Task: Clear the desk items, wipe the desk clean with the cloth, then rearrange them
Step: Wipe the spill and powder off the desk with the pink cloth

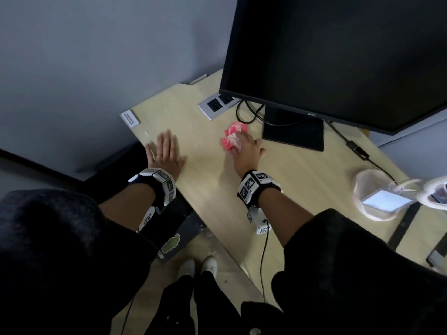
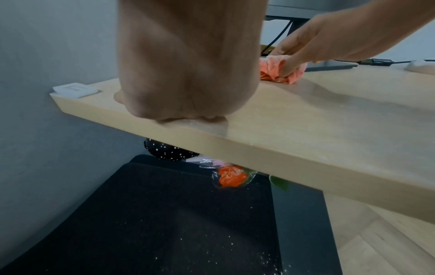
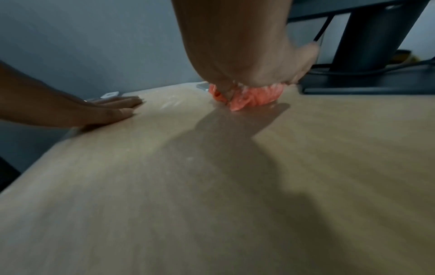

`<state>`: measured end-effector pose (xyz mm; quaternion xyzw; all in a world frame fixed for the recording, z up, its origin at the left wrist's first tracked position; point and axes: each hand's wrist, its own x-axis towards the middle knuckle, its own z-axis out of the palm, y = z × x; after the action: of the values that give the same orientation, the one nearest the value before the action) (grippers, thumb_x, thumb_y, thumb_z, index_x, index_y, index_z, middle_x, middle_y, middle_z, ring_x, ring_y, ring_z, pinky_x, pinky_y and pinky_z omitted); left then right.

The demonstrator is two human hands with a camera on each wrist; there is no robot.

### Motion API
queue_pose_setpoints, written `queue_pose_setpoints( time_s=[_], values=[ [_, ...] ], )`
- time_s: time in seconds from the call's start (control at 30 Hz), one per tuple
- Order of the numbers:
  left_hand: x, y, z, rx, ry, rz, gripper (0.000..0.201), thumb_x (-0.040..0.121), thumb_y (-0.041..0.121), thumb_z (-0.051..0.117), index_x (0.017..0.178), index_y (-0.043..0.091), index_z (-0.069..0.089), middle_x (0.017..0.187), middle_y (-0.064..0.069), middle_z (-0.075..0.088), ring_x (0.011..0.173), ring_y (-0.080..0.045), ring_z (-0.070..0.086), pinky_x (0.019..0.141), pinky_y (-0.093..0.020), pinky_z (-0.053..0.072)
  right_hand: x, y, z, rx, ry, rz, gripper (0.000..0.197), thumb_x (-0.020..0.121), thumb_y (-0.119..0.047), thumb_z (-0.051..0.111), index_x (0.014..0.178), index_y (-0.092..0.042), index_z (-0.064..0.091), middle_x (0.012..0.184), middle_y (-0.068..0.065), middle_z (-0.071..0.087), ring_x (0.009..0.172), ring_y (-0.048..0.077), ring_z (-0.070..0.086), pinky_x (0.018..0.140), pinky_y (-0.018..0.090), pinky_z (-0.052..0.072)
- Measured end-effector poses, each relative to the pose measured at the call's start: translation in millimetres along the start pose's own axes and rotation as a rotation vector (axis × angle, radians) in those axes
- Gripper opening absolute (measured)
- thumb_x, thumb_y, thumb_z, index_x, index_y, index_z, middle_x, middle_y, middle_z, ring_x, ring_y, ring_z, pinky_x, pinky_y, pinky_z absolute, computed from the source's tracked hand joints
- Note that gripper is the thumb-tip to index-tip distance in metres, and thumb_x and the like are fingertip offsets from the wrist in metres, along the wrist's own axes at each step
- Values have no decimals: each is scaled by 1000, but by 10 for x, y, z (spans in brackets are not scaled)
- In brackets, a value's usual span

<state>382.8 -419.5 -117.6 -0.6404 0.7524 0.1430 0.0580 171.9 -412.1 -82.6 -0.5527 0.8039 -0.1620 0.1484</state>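
A crumpled pink-and-white cloth (image 1: 232, 136) lies on the light wooden desk (image 1: 212, 189), just left of the monitor's base. My right hand (image 1: 244, 147) presses down on the cloth (image 3: 249, 97) with its fingers curled round it, as the left wrist view also shows on the cloth (image 2: 275, 71). My left hand (image 1: 165, 153) lies flat, fingers straight, on the desk near its left edge and holds nothing. In the right wrist view the left hand (image 3: 110, 109) rests palm down on the desk (image 3: 212, 186).
A black monitor (image 1: 338, 56) on a flat base (image 1: 294, 134) stands behind the cloth, with cables and a power socket plate (image 1: 217, 105). A white card (image 1: 130, 118) sits at the desk's left corner. A white bag and a small box (image 1: 384, 199) lie far right. Below the desk stands a black chair (image 2: 176, 223).
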Motion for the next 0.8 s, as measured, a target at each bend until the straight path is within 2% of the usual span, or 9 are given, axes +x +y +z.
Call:
queue_pose_setpoints(
  time_s=[0.1, 0.2, 0.37, 0.47, 0.53, 0.63, 0.7, 0.77, 0.8],
  values=[
    [25, 26, 0, 21, -7, -18, 74, 92, 53, 7, 150, 8, 7, 159, -11, 1, 147, -27, 3, 114, -57, 0, 2, -132, 179, 7, 47, 59, 46, 87, -13, 54, 131, -25, 49, 141, -4, 46, 110, 29, 40, 86, 35, 27],
    [59, 25, 11, 54, -31, -34, 67, 100, 46, 18, 150, 11, -8, 158, -6, -16, 146, -22, -12, 115, -53, -6, 52, -394, 280, 8, 14, 5, 47, 88, -15, 52, 134, -25, 46, 142, -4, 46, 109, 29, 41, 87, 36, 29],
    [61, 14, 8, 44, -27, -29, 67, 100, 46, 19, 150, 12, -9, 158, -5, -17, 146, -21, -14, 115, -52, -8, 64, -794, 461, 80, -19, -124, 47, 86, -11, 52, 132, -23, 50, 141, -3, 47, 108, 28, 40, 85, 34, 26],
    [81, 1, -13, 39, -41, -16, 66, 99, 47, 17, 149, 13, -11, 157, -5, -19, 145, -21, -16, 115, -52, -8, 95, -844, 481, 107, -47, -245, 46, 83, -8, 56, 125, -26, 58, 133, -8, 55, 107, 25, 42, 81, 31, 21],
    [80, 0, -11, 49, -60, -14, 67, 99, 49, 14, 149, 14, -12, 157, -4, -20, 145, -20, -16, 115, -53, -8, 103, -823, 448, 73, -116, -325, 42, 82, -12, 58, 120, -30, 60, 128, -11, 59, 107, 22, 43, 80, 31, 19],
    [78, 4, -45, 14, -63, -18, 77, 89, 59, 0, 151, 13, -5, 158, -5, -12, 147, -21, -9, 115, -54, -5, 18, -734, 378, 69, -192, -407, 42, 79, -18, 56, 118, -35, 62, 128, -15, 58, 107, 17, 43, 79, 32, 17],
    [44, -13, -83, 15, -70, 9, 86, 85, 63, -1, 151, 8, 11, 159, -10, 5, 147, -26, 8, 114, -58, 7, -76, -631, 316, 67, -199, -446, 41, 77, -20, 57, 115, -35, 63, 129, -15, 58, 106, 16, 43, 77, 32, 16],
    [4, -47, -65, 55, -68, 45, 93, 87, 67, -2, 143, 2, 35, 152, -15, 30, 139, -31, 32, 105, -64, 24, -139, -516, 256, 80, -185, -429, 35, 77, -24, 61, 110, -31, 65, 123, -12, 62, 105, 18, 45, 75, 32, 16],
    [-24, -70, -67, 76, -49, 56, 95, 87, 68, -5, 143, 2, 35, 152, -14, 31, 138, -32, 33, 105, -64, 24, -168, -483, 225, 115, -170, -391, 31, 76, -26, 62, 107, -29, 66, 118, -11, 65, 104, 20, 46, 74, 32, 16]
  ],
)
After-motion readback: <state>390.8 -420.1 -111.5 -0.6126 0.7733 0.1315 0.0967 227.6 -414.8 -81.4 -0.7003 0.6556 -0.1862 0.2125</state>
